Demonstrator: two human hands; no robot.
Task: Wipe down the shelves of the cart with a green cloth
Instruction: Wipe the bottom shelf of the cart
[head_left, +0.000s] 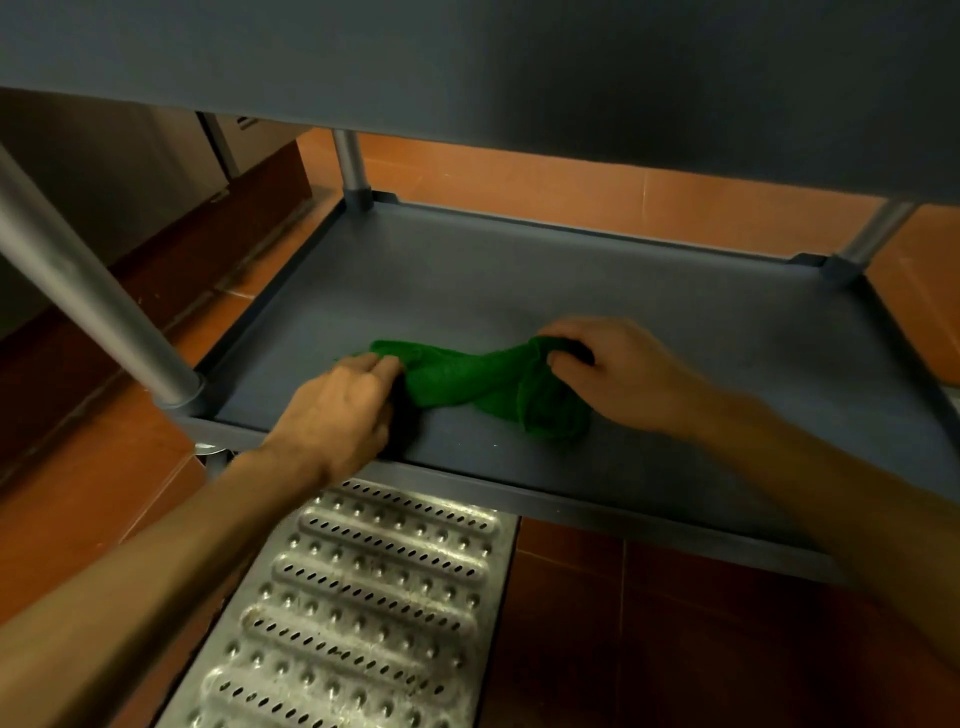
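A single camera rides on the person's head, facing forward and steeply down. It sits above and behind the left hand (337, 410) and the right hand (623, 374), near enough that both forearms enter from the bottom corners. The green cloth (467, 384) gripped between the hands falls about mid-picture, on the lower shelf (675, 322). Beyond the hands, the upper shelf (519, 78) fills the top of the wide view, close to the lens. Nearer than the left wrist lies a metal floor grate (363, 597).
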